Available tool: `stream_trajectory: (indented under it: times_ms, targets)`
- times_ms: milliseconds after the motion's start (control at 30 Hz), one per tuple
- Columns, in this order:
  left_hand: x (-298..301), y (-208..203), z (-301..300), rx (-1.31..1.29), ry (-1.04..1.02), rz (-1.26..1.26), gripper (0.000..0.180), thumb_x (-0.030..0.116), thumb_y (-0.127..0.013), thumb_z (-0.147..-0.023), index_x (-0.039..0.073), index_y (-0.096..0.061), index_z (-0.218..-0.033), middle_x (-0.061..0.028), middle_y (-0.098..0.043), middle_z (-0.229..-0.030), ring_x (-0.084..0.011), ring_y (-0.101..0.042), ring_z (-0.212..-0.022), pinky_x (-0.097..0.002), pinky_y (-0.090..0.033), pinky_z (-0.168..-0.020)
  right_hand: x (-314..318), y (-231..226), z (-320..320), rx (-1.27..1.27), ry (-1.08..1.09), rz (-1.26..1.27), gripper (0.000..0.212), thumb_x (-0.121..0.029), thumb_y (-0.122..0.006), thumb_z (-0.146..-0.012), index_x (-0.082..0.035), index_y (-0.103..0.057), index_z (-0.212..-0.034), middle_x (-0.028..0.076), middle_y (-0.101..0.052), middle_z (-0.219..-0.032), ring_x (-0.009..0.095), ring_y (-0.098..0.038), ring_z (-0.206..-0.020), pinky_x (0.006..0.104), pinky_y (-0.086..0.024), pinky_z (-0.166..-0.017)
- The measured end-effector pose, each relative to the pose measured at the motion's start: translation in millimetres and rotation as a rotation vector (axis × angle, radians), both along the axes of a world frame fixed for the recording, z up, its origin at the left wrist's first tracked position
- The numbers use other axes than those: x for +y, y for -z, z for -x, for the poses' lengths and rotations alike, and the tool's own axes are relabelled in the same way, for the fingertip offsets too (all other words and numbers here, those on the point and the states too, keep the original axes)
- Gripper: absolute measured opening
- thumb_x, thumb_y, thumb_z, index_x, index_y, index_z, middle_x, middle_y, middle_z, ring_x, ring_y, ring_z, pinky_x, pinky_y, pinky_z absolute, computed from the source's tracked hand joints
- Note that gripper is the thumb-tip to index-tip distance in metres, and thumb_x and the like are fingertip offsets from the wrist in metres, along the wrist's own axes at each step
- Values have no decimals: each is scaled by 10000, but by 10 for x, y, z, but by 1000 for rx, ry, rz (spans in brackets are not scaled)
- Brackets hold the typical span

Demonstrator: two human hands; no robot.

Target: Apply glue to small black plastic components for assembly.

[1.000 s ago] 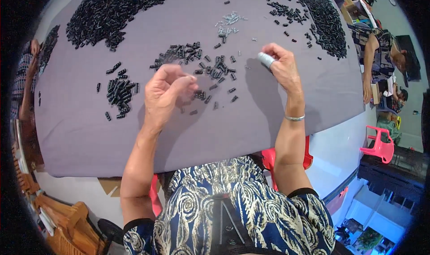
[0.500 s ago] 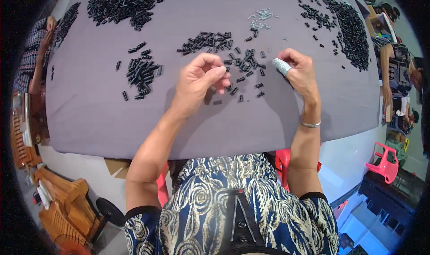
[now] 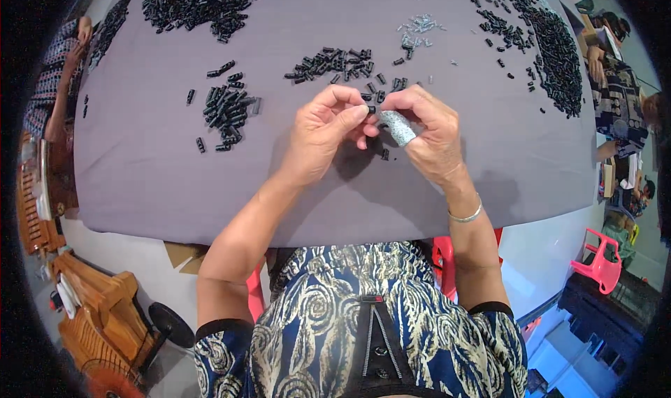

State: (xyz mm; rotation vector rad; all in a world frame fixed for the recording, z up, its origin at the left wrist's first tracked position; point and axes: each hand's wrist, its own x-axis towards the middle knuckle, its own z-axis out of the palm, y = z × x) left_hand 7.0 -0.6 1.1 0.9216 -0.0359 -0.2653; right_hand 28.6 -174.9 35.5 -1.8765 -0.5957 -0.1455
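Over the near middle of the cloth-covered table, my left hand (image 3: 314,136) pinches a small black cylindrical piece (image 3: 371,109) between thumb and fingertips. Close beside it is my right hand (image 3: 435,134), its thumb wrapped in a grey speckled cover (image 3: 398,127). Those right fingertips are closed together near the black piece; whatever they hold is too small to make out. Loose black pieces (image 3: 400,83) lie just behind and partly under both hands. Beyond my left hand is a heap of similar black pieces (image 3: 332,64), and another heap (image 3: 227,111) lies to its left.
A large mound of black pieces (image 3: 196,6) fills the far left, with another mound (image 3: 556,62) on the right. Small clear pieces (image 3: 419,27) are grouped farther back. Other people's arms (image 3: 66,76) show at the left edge. A pink plastic chair (image 3: 600,262) stands right of the table.
My right hand has moved left, from apart to right beside my left hand. The left hand has shifted slightly right in the picture, still pinching, and the black piece now shows at its fingertips.
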Motion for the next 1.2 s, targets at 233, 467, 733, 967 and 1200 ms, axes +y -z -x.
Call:
stream_trajectory:
  times_ms: [233,467,733,967,1200]
  targets:
    - [-55,8,21,8,-12,-35,89,66,-549,-916,28,-537,-996,-81,-631,-869,-128,-628,-755,-237,-516,-602,-8,32,-14,-96,16,77,193,35,-666,-686,-8,-613,-866,94,-613,-778,196,-624,-677,288,-499,-602]
    - [-81,6,41,-13,-39,-61,97,59,-547,-916,15,-538,-1003,-86,-631,-873,-122,-625,-750,-235,-518,-599,6,-5,10,-194,-6,134,310,29,-664,-672,-14,-590,-970,105,-608,-800,235,-602,-678,313,-491,-592]
    - [-83,21,34,12,-7,-1,97,70,-541,-922,12,-535,-999,-80,-619,-851,-121,-616,-730,-237,-520,-591,10,-24,-2,-330,-42,188,341,32,-667,-665,-8,-585,-994,113,-602,-815,230,-586,-660,310,-490,-586]
    - [-101,-11,69,40,16,37,100,82,-539,-924,13,-531,-996,-74,-603,-833,-119,-607,-713,-247,-525,-586,15,-33,30,-49,-9,71,187,-13,-717,-705,4,-612,-859,46,-588,-724,90,-546,-550,246,-454,-506]
    - [-112,-11,103,57,33,7,92,97,-538,-930,20,-531,-980,-67,-597,-851,-108,-590,-707,-244,-523,-603,-39,4,17,47,-17,57,160,-77,-741,-716,-10,-614,-787,8,-563,-679,45,-458,-512,206,-361,-460]
